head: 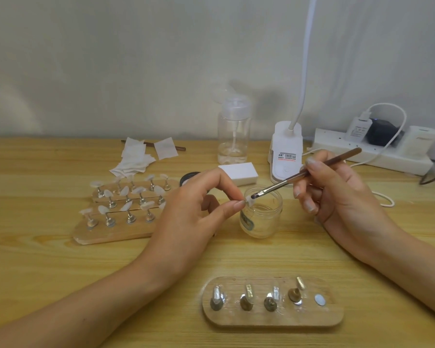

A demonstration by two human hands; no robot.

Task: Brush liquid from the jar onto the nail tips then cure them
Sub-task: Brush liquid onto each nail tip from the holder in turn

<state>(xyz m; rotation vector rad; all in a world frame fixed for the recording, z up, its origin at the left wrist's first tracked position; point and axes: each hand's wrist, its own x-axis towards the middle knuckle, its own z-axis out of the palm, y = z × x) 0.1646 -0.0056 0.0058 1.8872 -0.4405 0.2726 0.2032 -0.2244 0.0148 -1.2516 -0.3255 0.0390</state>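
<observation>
- While a small white nail tip (249,202) is pinched between the thumb and forefinger of the left hand (199,209), it is held just above the near rim of the jar (261,217), at the centre of the frame.
- The other fingers of the left hand are curled loosely behind the pinch.
- A brush (276,185) with a brown handle is gripped by the curled fingers and thumb of the right hand (337,197), right of centre, much as a pen is held.
- The dark bristles are angled down and to the left, and are laid against the nail tip over the jar's open mouth.
- The jar is of clear glass, stands upright on the wooden table (35,272), and carries a label on its left side; its contents cannot be made out.
- A rounded wooden stand (271,320) is placed at the lower centre, with four metal holders in a row and one bare round disc at its right end.
- Further wooden stands (116,234) are seen at the left of the frame, set with many pale nail tips on upright holders.
- Behind these, a heap of white wipes (133,159) is spread out.
- A clear pump bottle (234,131) and a white block (239,173) are placed behind the jar.
- A white lamp base (285,151) is seen right of the bottle, and a power strip (367,156) lies at the upper right.
</observation>
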